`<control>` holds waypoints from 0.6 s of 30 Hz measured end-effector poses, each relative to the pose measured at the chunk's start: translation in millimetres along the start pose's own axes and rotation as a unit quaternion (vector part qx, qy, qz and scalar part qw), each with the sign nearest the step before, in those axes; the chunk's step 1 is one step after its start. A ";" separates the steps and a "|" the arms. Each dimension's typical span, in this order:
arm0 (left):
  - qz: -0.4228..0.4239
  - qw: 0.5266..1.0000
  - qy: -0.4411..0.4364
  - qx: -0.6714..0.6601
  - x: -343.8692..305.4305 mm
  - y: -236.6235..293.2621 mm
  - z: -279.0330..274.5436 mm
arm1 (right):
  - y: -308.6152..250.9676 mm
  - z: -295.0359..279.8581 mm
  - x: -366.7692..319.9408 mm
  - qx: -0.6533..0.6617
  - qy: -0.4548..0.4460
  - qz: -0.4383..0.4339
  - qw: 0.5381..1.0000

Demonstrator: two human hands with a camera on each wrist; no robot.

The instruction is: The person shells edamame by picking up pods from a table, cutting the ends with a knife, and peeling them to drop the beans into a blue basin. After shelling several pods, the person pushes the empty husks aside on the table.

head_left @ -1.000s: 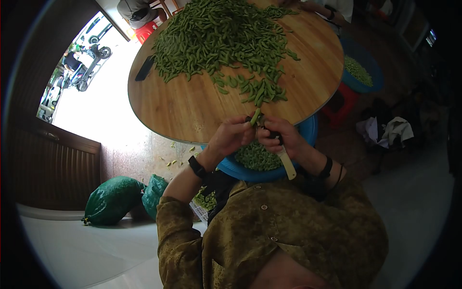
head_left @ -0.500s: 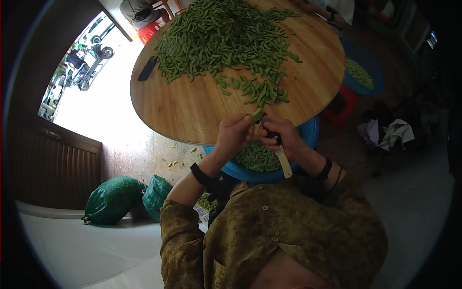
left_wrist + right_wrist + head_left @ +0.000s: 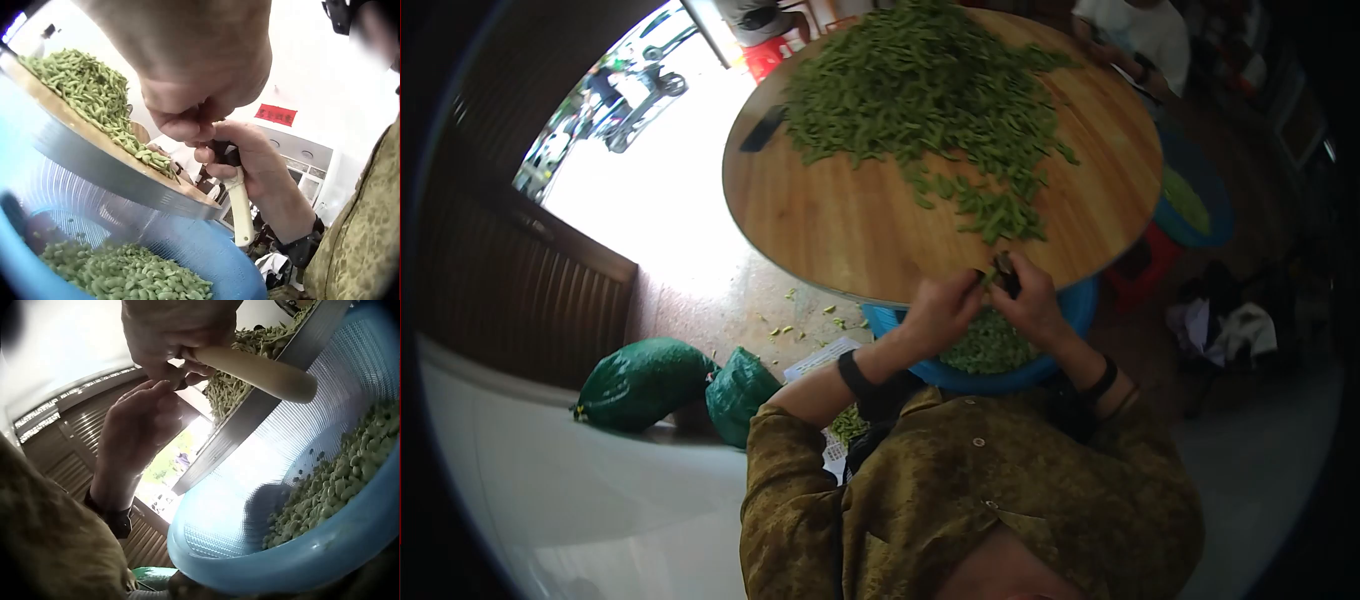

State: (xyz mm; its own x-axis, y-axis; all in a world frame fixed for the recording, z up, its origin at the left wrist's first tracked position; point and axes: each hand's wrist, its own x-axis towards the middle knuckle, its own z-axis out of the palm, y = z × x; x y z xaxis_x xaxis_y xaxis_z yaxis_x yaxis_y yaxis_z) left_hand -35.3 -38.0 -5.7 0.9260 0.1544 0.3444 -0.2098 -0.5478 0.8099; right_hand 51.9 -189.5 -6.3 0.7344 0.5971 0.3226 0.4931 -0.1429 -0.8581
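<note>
Both hands meet over a blue basin [image 3: 935,373] at the near edge of the round wooden table [image 3: 830,230]. My left hand [image 3: 940,318] has its fingers curled and pinches a green bean pod, of which only a blurred bit of green shows by the fingertips. The right hand [image 3: 1032,298] grips a tool with a cream handle [image 3: 240,212]; string is tied near the handle's top, and its working end is hidden by the fingers. Shelled green beans [image 3: 350,475] lie in the basin below. A large heap of green pods [image 3: 910,90] covers the table's far side.
A dark flat object [image 3: 762,130] lies at the table's left edge. Green sacks [image 3: 645,383] stand on the floor at left. Another blue basin [image 3: 1215,215] of beans sits at right above a red stool [image 3: 1145,262]. Other people are by the table's far side.
The head view has swung left, so the table and hands appear farther right. The pod, plainly visible earlier, is now mostly hidden. My right hand has turned, hiding the cream handle in the head view.
</note>
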 end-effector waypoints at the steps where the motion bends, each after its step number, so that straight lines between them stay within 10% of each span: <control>1: 0.027 0.999 -0.001 0.019 -1.5 0.0 0.2 | -0.3 0.3 -1.6 0.006 -0.012 -0.014 1.000; 7: 0.001 1.000 -0.015 -0.019 -2.3 6.6 -2.9 | 5.0 5.4 -4.5 -0.103 0.009 -0.154 0.983; 18: 0.041 0.998 -0.022 -0.042 -11.3 2.3 1.6 | 6.7 -5.7 -5.9 -0.101 -0.069 -0.096 0.988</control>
State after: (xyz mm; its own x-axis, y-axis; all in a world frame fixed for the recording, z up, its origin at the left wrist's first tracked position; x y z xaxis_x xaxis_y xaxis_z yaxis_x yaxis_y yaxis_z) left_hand -45.7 -42.3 -8.4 0.9176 0.0745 0.3906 -0.3086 -0.4859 0.8177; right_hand 53.6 -198.5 -11.7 0.5546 0.7291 0.4011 0.7103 -0.1637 -0.6846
